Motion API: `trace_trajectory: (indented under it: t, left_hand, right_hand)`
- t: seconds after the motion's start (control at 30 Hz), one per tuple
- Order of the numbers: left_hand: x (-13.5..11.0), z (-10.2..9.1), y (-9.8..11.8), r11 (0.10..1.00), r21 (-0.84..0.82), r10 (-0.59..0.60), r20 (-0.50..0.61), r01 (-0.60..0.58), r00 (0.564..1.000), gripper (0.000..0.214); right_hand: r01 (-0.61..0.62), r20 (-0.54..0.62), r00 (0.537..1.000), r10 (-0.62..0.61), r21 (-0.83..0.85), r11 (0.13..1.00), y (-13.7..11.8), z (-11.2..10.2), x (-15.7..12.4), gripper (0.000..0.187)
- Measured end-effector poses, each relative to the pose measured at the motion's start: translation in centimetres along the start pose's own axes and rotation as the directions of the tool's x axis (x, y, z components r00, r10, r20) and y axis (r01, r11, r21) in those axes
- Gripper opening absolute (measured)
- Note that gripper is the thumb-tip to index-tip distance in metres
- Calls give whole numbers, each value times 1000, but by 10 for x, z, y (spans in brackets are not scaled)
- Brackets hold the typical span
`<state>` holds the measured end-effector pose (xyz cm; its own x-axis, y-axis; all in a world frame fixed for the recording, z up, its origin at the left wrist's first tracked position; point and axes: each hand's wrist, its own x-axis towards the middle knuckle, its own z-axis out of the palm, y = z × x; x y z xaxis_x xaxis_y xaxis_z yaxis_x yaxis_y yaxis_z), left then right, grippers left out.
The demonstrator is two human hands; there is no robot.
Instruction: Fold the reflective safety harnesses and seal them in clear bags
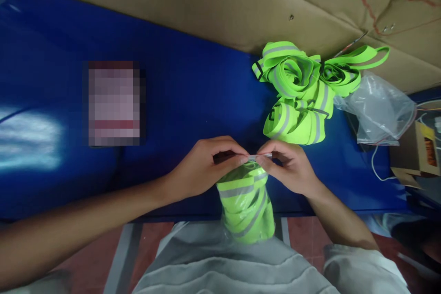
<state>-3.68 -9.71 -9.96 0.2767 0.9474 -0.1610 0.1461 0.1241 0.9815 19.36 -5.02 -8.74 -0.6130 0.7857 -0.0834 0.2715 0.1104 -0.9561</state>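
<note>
Bag (pixel 234 220) in head-cam view is see-through, w/ a neon yellow-green strap (pixel 253 206) packed inside, grey stripes showing. It's held at the near edge of the blue table (pixel 193 96), lower part hanging past that edge in front of the person's grey shirt (pixel 220 271). L hand (pixel 208 163) has the L end of the bag's mouth pinched btwn thumb & fingertips; R hand (pixel 292 167) grips the R end the same way. Mouth's drawn out flat, a short bit visible btwn the two.

Just beyond R hand: a pile of straps (pixel 296 87), same colour, loosely coiled, black buckles on some. R of that, a crumpled plastic bag (pixel 382 105); touching the pile or just beside, can't tell. Farther R, a white cable (pixel 382 179) & a cardboard box (pixel 409 151). Along table's far side, brown cardboard (pixel 172 0) w/ red lines at R. Well off to the L, a blurred-out object (pixel 115 101), can't ID it. Under the table I see a grey leg (pixel 124 257) & reddish floor (pixel 151 248).
</note>
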Motion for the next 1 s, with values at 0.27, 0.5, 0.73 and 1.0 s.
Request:
trace_trajectory:
  t: [0.27,0.5,0.73,1.0]
  left_hand:
    - [0,-5,0,989,-96,-111,-8,110,994,22]
    - [-2,-2,-1,999,-6,-44,-40,44,998,15]
    - [-3,-2,-1,999,45,9,-31,-8,999,15]
    - [-3,0,-1,1000,21,10,-20,-9,1000,15]
  right_hand:
    - [-23,-46,999,24,42,999,4,-2,1,6]
    - [-53,-13,999,53,-4,999,-5,1,2,4]
    - [8,-78,997,-18,-125,992,-6,5,1,8]
    - [-8,-5,1000,7,-87,996,-10,6,4,10]
